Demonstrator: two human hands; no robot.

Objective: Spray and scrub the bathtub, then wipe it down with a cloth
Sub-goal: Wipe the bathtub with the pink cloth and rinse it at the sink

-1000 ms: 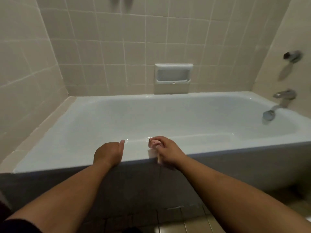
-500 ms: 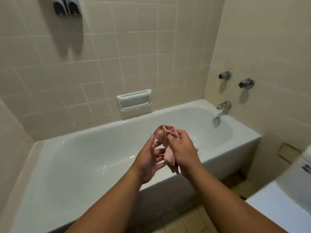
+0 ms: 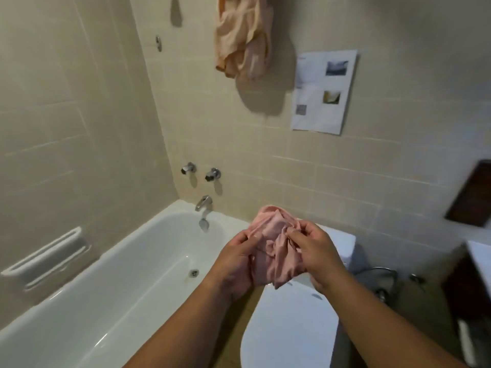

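Observation:
A crumpled pink cloth [image 3: 275,247] is held up between both hands, in the air above the gap between tub and toilet. My left hand [image 3: 235,264] grips its left side with curled fingers. My right hand [image 3: 316,253] pinches its right side between thumb and fingers. The white bathtub [image 3: 87,309] lies to the lower left, its drain [image 3: 194,272] and spout [image 3: 204,203] at the far end.
A closed white toilet lid [image 3: 289,333] sits below my hands. Two taps [image 3: 202,171] are on the wall above the spout. A peach cloth [image 3: 243,35] hangs high on the wall beside a paper sheet [image 3: 322,91]. A soap holder [image 3: 47,257] is at left.
My view has swung right, from the tub's long side to its tap end and the toilet. The cloth left the tub rim; both hands now hold it up and spread it.

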